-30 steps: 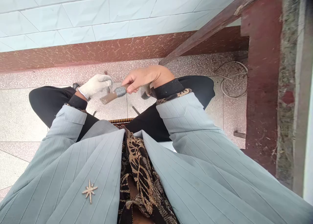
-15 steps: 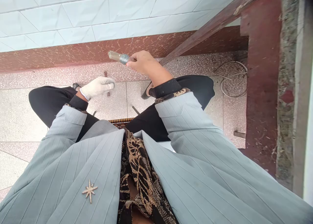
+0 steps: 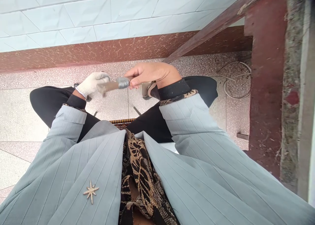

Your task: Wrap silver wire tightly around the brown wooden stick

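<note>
My left hand (image 3: 93,83), in a white knit glove, is closed in front of my left shin. A short brown rod (image 3: 103,94) juts out below its fingers, mostly hidden by the glove. My bare right hand (image 3: 150,73) grips one end of a wooden-handled tool (image 3: 108,86) that has silvery wire wound round its middle. The tool lies nearly level and points left. Its blurred, pale far end overlaps the fingers of the glove; whether it touches them I cannot tell.
A woven seat edge (image 3: 123,121) shows between my legs. To the right stand a red-brown wooden frame (image 3: 265,87) and a slanting brace (image 3: 209,26). A white cable (image 3: 237,80) lies looped on the speckled floor. The tiled wall (image 3: 123,8) rises ahead.
My right hand has lowered, swinging the tool down and left from above the glove to its fingers. My left hand has shifted slightly left and up with the rod.
</note>
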### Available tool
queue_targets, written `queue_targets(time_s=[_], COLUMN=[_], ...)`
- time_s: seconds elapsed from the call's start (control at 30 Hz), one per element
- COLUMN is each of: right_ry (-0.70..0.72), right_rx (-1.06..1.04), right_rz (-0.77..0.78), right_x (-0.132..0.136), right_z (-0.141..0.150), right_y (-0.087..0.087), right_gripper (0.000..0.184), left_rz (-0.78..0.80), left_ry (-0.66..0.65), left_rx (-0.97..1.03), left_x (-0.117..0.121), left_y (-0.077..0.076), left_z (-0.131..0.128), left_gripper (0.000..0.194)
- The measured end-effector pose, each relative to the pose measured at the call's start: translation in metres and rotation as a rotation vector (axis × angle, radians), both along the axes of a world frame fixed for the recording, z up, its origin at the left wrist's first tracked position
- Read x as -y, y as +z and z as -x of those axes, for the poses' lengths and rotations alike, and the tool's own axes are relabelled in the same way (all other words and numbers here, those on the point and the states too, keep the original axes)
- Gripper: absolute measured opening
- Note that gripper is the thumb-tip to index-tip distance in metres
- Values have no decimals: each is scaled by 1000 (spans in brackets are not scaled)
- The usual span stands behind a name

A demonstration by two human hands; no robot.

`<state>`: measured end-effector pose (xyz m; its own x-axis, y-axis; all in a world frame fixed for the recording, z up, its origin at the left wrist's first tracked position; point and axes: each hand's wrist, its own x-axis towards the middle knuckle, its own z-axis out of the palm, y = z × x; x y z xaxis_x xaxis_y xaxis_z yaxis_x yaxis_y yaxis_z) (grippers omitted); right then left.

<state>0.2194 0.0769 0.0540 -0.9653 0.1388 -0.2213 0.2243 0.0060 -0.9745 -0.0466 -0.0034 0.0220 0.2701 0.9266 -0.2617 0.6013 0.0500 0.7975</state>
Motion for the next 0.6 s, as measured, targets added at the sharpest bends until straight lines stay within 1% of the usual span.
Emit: queue_targets(time_s=[0.07,0.1,0.13,0.17,0.23,0.3,0.33,0.37,0.4,0.43,0.47,0.5,0.53,0.57,0.6], right_ry=[-352,-521,-658,-758,-874,-900,-881,-829,-735,-601,-433,-254,-89,47,147], right_rx=[-136,-140,-95,-30,171,281,349,427,516,605,681,740,770,776,758], right_rz=[2,-4,-21,-39,-131,-207,-293,-407,-534,-639,-693,-674,-584,-462,-327], right_x=[-3,-5,-6,-8,-12,-15,-16,-16,-15,-13,-11,-8,-5,-2,0], right_z=[-5,-6,-5,-3,4,11,14,16,18,19,20,21,20,20,18], right_y=[2,1,-2,-7,-17,-26,-29,-31,-32,-32,-31,-29,-26,-22,-18], right_gripper=[40,40,40,39,38,31,29,27,28,28,26,24,20,17,15], left_rz=[2,15,35,64,128,178,194,204,207,206,204,199,196,191,185], left_ry=[5,3,-3,-18,-69,-127,-146,-156,-153,-145,-136,-125,-117,-106,-93], left_rx=[42,56,71,93,143,165,166,164,161,155,146,133,117,103,96], left_x=[1,2,3,4,7,10,11,12,12,13,13,13,13,13,12], left_y=[-3,-4,-5,-6,-5,-1,1,4,6,8,9,9,7,5,2], left_z=[-1,-3,-4,-7,-12,-17,-19,-20,-20,-20,-20,-19,-18,-16,-14], left_gripper=[17,18,19,20,20,20,20,20,21,21,22,21,20,19,19])
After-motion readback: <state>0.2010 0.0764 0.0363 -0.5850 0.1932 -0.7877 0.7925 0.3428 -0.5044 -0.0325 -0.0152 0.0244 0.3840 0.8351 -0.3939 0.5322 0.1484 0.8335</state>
